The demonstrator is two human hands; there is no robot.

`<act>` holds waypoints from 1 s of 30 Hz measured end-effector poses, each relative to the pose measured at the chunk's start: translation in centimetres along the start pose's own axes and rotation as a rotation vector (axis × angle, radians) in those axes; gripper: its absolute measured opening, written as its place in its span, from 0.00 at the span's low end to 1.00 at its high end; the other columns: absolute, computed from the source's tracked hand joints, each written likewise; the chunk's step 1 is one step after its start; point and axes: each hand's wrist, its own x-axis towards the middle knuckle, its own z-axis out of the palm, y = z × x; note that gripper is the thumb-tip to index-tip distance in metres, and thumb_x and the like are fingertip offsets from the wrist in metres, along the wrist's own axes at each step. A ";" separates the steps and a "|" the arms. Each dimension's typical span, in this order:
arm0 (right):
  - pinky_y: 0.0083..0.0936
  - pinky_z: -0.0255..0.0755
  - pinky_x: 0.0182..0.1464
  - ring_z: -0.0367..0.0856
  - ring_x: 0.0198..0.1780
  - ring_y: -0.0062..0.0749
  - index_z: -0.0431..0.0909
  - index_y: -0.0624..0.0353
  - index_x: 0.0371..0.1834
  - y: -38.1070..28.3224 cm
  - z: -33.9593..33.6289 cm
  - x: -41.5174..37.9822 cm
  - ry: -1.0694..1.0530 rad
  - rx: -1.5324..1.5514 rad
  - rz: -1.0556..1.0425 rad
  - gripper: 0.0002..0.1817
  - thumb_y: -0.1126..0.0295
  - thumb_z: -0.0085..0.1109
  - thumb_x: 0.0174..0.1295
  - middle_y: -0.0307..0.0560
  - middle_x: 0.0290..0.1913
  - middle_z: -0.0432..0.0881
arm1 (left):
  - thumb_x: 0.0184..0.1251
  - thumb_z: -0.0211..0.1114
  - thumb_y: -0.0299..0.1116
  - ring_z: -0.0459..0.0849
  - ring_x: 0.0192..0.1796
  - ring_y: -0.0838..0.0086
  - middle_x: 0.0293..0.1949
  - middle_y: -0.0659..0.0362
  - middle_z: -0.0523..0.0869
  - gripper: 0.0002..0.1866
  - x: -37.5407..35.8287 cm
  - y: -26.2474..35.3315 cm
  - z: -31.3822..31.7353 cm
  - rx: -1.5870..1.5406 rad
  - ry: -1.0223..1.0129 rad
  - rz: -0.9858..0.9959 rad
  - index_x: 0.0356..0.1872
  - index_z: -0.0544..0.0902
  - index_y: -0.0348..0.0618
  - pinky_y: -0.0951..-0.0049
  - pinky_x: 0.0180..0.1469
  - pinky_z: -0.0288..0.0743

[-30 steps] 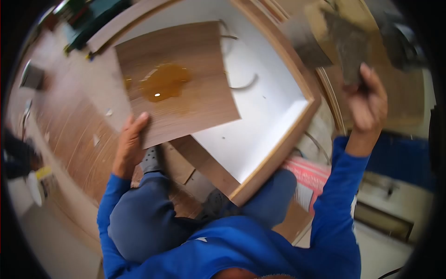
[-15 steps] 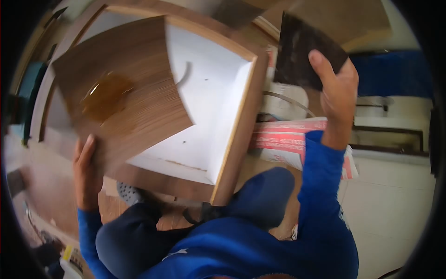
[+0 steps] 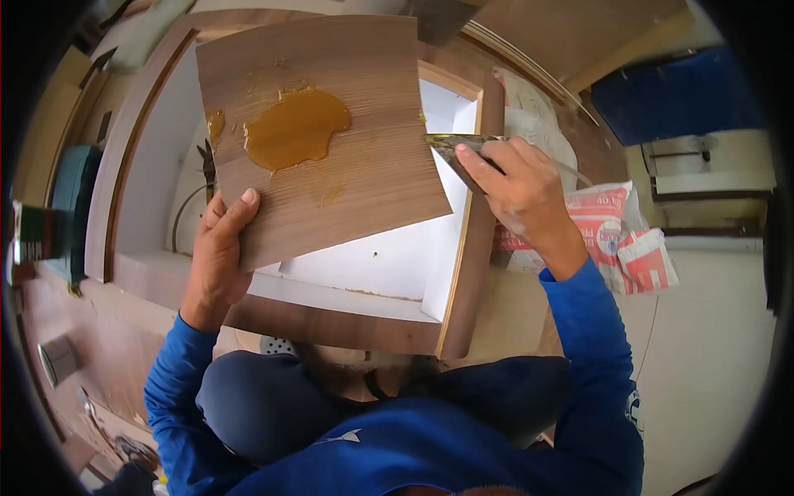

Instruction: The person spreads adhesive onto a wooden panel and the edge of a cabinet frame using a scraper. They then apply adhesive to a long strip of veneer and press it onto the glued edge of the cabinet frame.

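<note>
My left hand (image 3: 223, 244) grips the lower left corner of a wood-grain laminate sheet (image 3: 364, 190), thumb on top and fingers underneath. A glossy puddle of amber glue (image 3: 298, 128) lies on the sheet, with a smaller blob at its left edge and thin smears around. In my right hand (image 3: 517, 186) is a thin dark flat piece (image 3: 459, 153), seen nearly edge-on, with amber glue along its edge. Its tip meets the right edge of the sheet in this view. Below the sheet stands a wooden box frame (image 3: 459, 306) with a white inside, partly hidden.
Pliers (image 3: 207, 165) rest inside the box at the left. A red and white cement bag (image 3: 595, 219) lies to the right. At the far left are a teal case (image 3: 73, 207) and a green can (image 3: 31, 231). A blue panel (image 3: 678, 103) is at the upper right.
The laminate sheet has moved right in view with my left hand. My right hand has come in and down from the upper right, turning the dark piece from face-on to edge-on at the sheet's edge.
</note>
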 end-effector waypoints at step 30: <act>0.31 0.74 0.38 0.79 0.37 0.38 0.86 0.55 0.51 1.5 -4.4 4.1 0.195 -0.161 -0.009 0.21 0.80 0.67 0.50 0.42 0.37 0.81 | 0.80 0.59 0.34 0.83 0.59 0.70 0.59 0.53 0.83 0.19 2.1 -0.6 -0.1 0.008 -0.192 -0.265 0.65 0.74 0.36 0.64 0.63 0.79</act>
